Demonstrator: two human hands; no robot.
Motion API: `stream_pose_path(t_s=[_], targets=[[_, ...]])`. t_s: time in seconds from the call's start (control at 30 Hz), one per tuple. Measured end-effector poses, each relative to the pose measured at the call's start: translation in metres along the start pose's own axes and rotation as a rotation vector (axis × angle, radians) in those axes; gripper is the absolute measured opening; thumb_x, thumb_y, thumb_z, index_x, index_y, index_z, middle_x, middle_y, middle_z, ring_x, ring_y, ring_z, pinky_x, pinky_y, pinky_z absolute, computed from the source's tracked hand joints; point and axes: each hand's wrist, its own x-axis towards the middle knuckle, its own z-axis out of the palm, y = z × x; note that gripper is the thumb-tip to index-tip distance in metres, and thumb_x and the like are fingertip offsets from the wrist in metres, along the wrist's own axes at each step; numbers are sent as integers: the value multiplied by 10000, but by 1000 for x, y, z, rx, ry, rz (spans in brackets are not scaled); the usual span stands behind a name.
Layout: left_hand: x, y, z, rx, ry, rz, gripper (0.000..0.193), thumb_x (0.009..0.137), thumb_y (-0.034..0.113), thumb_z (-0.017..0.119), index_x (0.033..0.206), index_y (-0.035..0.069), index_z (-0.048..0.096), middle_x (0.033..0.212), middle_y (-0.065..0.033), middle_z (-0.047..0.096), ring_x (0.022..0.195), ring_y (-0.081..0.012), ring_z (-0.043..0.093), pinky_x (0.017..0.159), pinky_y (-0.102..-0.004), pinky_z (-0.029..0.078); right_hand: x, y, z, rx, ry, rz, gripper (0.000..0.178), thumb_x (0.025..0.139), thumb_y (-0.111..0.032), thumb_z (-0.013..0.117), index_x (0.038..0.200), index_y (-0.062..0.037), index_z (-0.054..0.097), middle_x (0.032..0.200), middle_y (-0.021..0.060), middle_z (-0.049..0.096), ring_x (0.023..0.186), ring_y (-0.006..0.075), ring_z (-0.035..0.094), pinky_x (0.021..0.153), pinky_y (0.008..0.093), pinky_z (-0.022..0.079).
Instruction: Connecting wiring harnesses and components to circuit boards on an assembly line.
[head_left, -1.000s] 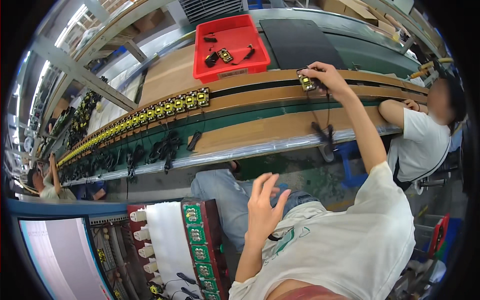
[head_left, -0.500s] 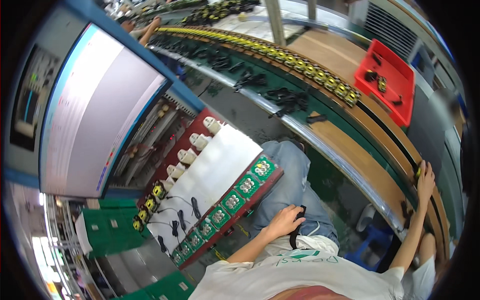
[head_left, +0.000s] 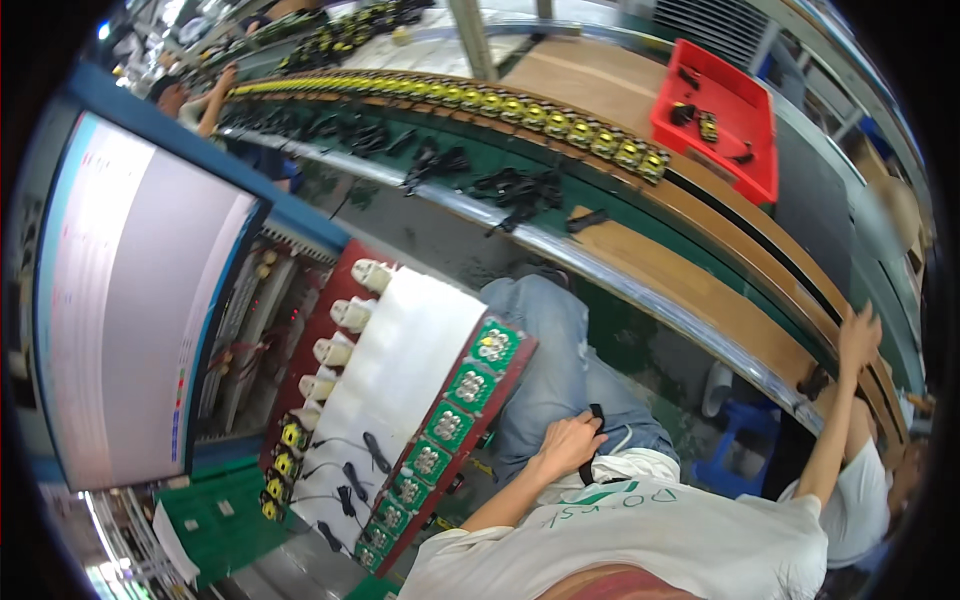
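My left hand [head_left: 572, 442] rests over my lap, its fingers curled around a black strap-like piece [head_left: 597, 411] that sticks out above them and shows again below. What the rest of it looks like is hidden by the hand. Far to the right, my outstretched right hand [head_left: 858, 340] is over the brown rail [head_left: 745, 232]; its fingers look spread and slightly blurred, and I see nothing between them. Along this rail stands a long row of yellow-and-black coil parts [head_left: 560, 122], ending well to the left of that hand.
A red test fixture [head_left: 520, 362] with green boards [head_left: 447, 425], white clips and several coil parts is at my left, below a large screen [head_left: 150, 300]. A red bin [head_left: 755, 120] stands beyond the rail. Black cables [head_left: 520, 190] lie along the bench. A blue stool [head_left: 735, 450] is below; another person [head_left: 860, 505] is at right.
The view has turned, so the scene shifts left. A yellow part seen at my right hand earlier no longer shows there, and its fingers have spread. My left hand stays on the black strap-like piece.
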Motion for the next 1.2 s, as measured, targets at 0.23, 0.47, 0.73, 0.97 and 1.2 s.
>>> stream_pose_path(t_s=[0.23,0.47,0.73,0.97,1.2], targets=[[20,26,-13,223,-281,-139,331,1065,289,672,1044,-13,806,1063,-171,788,940,-447,754,768,-500,592,60,-268,-265,1466,-352,-453,403,1095,-316,709,1363,-15,722,1353,105,744,1178,249,704,1008,337,537],[-10,4,16,-158,126,-94,307,1061,267,695,1128,-9,812,1105,-143,804,876,-373,751,769,-437,592,106,-522,-279,1180,-383,-843,803,980,-626,766,1274,116,691,1211,269,689,1052,413,698,945,523,586],[-23,26,-26,-458,200,-266,247,1036,191,730,1208,28,797,1075,-122,770,794,-278,687,755,-361,559,92,-434,-264,1107,-433,-782,688,954,-530,827,1275,69,719,1240,224,679,1060,382,686,958,468,578],[102,102,-165,-337,72,308,275,1009,148,754,1249,14,772,1084,-103,771,786,-221,682,715,-332,551,70,-224,-162,1269,-187,-312,603,988,-483,807,1349,-6,729,1235,165,686,1081,336,688,954,404,565],[322,163,-189,197,617,328,608,1027,421,745,1456,2,645,1170,-169,809,995,-404,761,849,-437,598,10,-109,-124,974,-678,132,760,1072,-659,608,1493,-26,636,1198,173,797,1024,315,765,903,370,577]])
